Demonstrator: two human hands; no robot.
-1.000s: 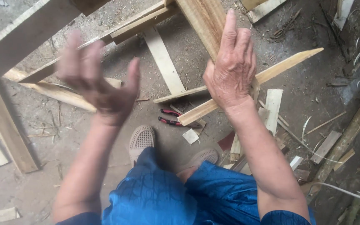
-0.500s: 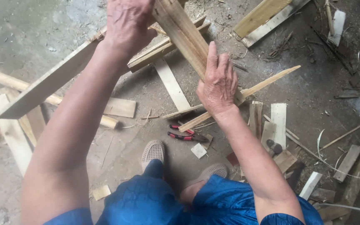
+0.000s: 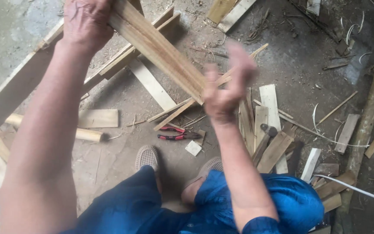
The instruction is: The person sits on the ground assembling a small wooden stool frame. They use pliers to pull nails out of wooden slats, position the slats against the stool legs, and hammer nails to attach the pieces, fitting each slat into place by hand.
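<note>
Timber bundle (image 3: 161, 52): several long pale wooden slats held together as one stack, slanting from 11 o'clock down to the centre of the view, raised clear of the floor (image 3: 31, 26), seemingly so the slats stay aligned edge to edge. Left hand (image 3: 85, 19): clenched over the upper end of the bundle at 11 o'clock, bearing its weight from above. Right hand (image 3: 226, 89): blurred, fingers curled but parted, palm turned toward the lower end of the bundle; it sits just beside that end, at about 1 o'clock from the centre, and contact cannot be told, so it appears released. A thinner strip (image 3: 239, 71) crosses just behind this hand. Floor items: red-handled pliers (image 3: 174, 133) lying flat near 6 o'clock of the bundle's lower end, just ahead of two slippered feet (image 3: 147, 157); hammer (image 3: 265, 138) resting among short offcuts (image 3: 268, 102) at 4 o'clock; white cable (image 3: 356, 188) at lower right.
</note>
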